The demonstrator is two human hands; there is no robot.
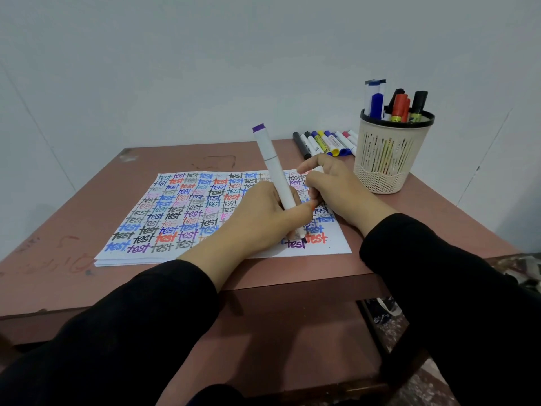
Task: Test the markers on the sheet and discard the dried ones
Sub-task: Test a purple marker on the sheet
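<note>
A white sheet [181, 212] covered with the word "test" in many colours lies on the table. My left hand [260, 221] grips a white marker [276, 171] with a purple end; its tip touches the sheet beside a purple "test" near the front right corner. My right hand [336, 187] rests on the sheet's right side, its fingers curled round a small white piece [318, 169], seemingly the marker's cap. Several markers [325, 143] lie in a row at the back of the table. More markers stand in a beige mesh cup [389, 159] at the back right.
The reddish-brown table [87, 218] stands against a pale wall; its front edge is near my forearms and a lower shelf shows beneath. The floor at the right is cluttered.
</note>
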